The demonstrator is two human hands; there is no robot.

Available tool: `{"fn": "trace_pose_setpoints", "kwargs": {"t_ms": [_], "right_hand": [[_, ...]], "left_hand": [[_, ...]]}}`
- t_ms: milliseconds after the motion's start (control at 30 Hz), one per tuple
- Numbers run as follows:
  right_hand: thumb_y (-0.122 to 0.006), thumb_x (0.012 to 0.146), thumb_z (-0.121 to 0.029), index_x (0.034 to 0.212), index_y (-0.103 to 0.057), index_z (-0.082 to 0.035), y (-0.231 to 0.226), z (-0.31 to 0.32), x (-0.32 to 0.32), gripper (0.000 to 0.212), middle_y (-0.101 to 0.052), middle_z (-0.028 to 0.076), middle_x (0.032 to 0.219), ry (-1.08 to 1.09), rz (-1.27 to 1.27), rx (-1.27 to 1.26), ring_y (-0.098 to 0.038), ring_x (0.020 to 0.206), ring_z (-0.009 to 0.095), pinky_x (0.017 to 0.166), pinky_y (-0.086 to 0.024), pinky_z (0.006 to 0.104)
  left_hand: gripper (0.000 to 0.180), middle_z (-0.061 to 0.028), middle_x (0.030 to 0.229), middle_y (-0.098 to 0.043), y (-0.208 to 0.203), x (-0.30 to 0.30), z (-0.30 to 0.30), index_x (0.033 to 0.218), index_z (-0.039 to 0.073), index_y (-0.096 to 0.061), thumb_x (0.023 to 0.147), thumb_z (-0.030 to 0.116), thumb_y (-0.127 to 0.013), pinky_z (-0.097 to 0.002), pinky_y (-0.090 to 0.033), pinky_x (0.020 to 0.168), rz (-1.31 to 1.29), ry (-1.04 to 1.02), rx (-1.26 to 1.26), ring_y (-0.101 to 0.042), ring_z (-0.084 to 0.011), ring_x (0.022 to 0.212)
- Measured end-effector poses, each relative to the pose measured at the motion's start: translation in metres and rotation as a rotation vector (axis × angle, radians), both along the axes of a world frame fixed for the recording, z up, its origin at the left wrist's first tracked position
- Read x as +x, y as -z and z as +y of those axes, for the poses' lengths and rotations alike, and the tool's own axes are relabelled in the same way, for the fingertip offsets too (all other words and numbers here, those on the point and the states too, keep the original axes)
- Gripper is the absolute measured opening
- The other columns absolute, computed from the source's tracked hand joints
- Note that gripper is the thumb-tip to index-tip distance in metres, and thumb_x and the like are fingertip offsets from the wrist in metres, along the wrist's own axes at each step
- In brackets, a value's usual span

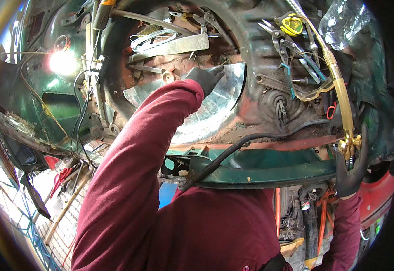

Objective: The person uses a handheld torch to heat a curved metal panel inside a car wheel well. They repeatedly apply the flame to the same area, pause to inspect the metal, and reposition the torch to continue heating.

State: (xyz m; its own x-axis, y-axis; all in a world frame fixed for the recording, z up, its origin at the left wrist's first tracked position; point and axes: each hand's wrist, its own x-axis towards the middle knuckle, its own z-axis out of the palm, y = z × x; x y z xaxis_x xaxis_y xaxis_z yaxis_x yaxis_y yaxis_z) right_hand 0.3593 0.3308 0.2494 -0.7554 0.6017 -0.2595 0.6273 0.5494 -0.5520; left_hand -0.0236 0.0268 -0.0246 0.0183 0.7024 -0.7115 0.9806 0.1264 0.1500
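Maroon sleeves (169, 212) fill the lower picture, closest to the lens, and above them the green car body (269, 169) is seen, rusty inside its round well. Against that well a curved sheet of bright metal (215, 106) is being pressed by the gloved left hand (206, 77), whose fingers are spread nearly flat over the sheet's upper edge, nothing being clasped. The sheet is judged thin and light, springy rather than stiff, with sharp cut edges (gloves are wisely worn), so it is best held by flat pressure near an edge. Its long axis is seen running from lower right up to the left, following the well's curve, its hollow side turned toward the camera. At the right, the brass torch (337, 86) is gripped by the gloved right hand (351, 169), closed around its valve end; the long tube is pointed up and leftward. Pliers (276, 38) and a yellow tape measure (292, 25) are left lying above.
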Motion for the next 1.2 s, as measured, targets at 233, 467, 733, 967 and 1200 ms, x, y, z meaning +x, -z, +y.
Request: {"fn": "trace_pose_setpoints", "kwargs": {"t_ms": [233,467,733,967,1200], "right_hand": [[-0.069,0.099,-0.002,0.168,-0.033,0.006,0.001,-0.002,0.004,0.079,-0.043,0.024,0.171,0.049,0.015,-0.046,-0.048,0.153,0.033,0.128,-0.036,0.0450],[-0.070,0.096,0.004,0.167,-0.033,0.008,-0.001,0.000,0.001,0.080,-0.043,0.024,0.171,-0.024,-0.014,0.040,-0.048,0.154,0.034,0.127,-0.036,0.0450],[-0.074,0.098,0.000,0.167,-0.035,0.008,-0.003,0.000,0.001,0.080,-0.045,0.026,0.169,-0.036,-0.019,0.055,-0.050,0.153,0.036,0.127,-0.037,0.0456],[-0.075,0.096,0.000,0.167,-0.035,0.007,-0.003,0.000,-0.003,0.081,-0.047,0.026,0.168,-0.065,0.008,0.084,-0.050,0.153,0.036,0.127,-0.038,0.0464],[-0.073,0.094,0.003,0.167,-0.035,0.007,-0.003,0.000,0.003,0.082,-0.046,0.026,0.169,-0.035,-0.021,0.055,-0.049,0.154,0.037,0.127,-0.037,0.0466]], "left_hand": [[0.075,0.0029,0.182,-0.031,0.012,-0.003,-0.007,0.170,0.021,-0.040,0.098,-0.001,-0.050,-0.0451,-0.065,0.070,-0.039,-0.046,0.078,-0.081,-0.0246,0.100],[0.079,0.0030,0.183,-0.027,-0.013,-0.008,0.011,0.172,0.023,-0.036,0.098,-0.002,-0.047,-0.0443,-0.066,0.072,-0.065,-0.026,-0.090,-0.080,-0.0229,0.109],[0.085,0.0050,0.183,-0.026,0.006,-0.004,0.005,0.173,0.025,-0.034,0.095,-0.003,-0.051,-0.0435,-0.065,0.070,-0.021,-0.007,-0.040,-0.079,-0.0223,0.111],[0.082,0.0050,0.182,-0.028,0.008,-0.006,-0.003,0.171,0.025,-0.038,0.095,-0.002,-0.052,-0.0436,-0.065,0.070,-0.018,0.001,-0.002,-0.080,-0.0216,0.108],[0.079,0.0022,0.181,-0.032,-0.006,-0.010,0.004,0.170,0.022,-0.039,0.096,0.000,-0.053,-0.0444,-0.063,0.066,-0.054,0.011,-0.010,-0.081,-0.0238,0.097]]}}
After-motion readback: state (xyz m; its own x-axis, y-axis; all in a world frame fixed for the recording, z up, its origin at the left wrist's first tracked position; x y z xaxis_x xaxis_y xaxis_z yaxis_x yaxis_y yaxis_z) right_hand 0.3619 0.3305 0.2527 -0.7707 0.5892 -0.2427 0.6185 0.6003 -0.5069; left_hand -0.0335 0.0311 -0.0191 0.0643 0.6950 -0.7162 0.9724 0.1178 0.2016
